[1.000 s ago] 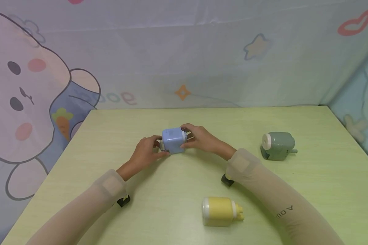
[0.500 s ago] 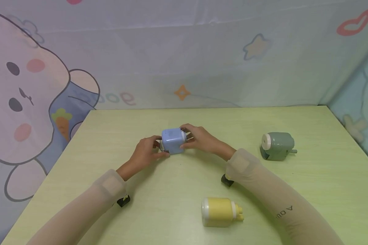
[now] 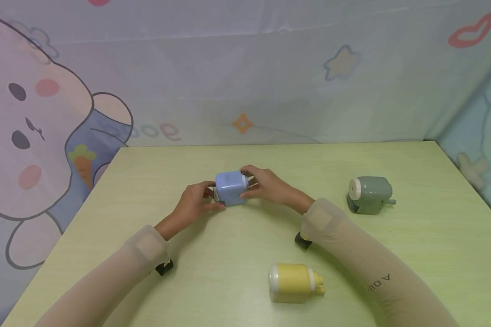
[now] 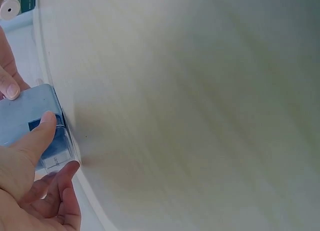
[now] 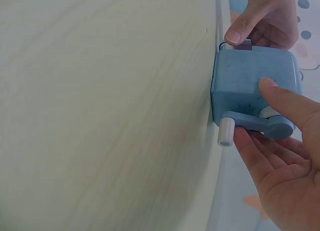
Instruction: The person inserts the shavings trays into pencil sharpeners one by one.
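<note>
A blue hand-crank pencil sharpener (image 3: 231,187) is held between both hands toward the back of the table, left of centre. At its left end the left hand (image 3: 191,203) pinches the clear shavings drawer (image 4: 57,156), thumb near the edge of the blue body and fingertips at the drawer's far end. From the crank end, the right hand (image 3: 272,186) grips the body. Its thumb (image 5: 272,88) presses one side, while its other fingers reach round below the crank arm (image 5: 250,122). A white knob (image 5: 226,132) tips the crank. The right fingers are partly hidden behind the sharpener.
On the right side of the table (image 3: 433,254) stands a green crank sharpener (image 3: 372,195) with a pale round front. A yellow, white-ended object (image 3: 292,282) with stubby yellow prongs lies near the front. Patterned cloth (image 3: 245,72) hangs behind the table.
</note>
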Available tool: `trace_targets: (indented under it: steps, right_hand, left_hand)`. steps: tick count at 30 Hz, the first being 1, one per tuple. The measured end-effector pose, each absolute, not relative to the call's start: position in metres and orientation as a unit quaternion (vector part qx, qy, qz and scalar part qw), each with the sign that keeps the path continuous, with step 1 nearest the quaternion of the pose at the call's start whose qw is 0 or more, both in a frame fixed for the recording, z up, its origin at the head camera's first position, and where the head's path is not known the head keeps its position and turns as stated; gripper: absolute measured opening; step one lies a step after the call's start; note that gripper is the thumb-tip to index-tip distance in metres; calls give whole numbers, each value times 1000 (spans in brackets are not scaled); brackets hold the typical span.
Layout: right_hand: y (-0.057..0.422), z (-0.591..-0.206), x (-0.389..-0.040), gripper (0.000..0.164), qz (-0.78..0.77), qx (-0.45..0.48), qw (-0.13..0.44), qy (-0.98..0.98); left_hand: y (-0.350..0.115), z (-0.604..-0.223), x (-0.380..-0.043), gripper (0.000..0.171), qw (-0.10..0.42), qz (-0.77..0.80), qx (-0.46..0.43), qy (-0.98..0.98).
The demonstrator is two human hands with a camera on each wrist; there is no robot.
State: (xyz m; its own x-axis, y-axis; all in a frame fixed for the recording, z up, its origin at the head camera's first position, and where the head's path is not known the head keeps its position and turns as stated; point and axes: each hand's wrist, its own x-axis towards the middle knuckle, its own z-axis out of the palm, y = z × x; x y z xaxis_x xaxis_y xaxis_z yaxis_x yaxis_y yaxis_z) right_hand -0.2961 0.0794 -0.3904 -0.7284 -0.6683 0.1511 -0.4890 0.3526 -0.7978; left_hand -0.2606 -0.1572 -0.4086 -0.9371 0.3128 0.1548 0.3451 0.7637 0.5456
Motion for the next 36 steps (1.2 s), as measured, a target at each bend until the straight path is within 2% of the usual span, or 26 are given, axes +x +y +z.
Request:
trace_targets:
  steps: [36]
  right_hand:
    - [79,-389,-295,61,-444,-349,105,819]
  left_hand:
    - [-156,-412,-265,61,29,-322,-177,-930]
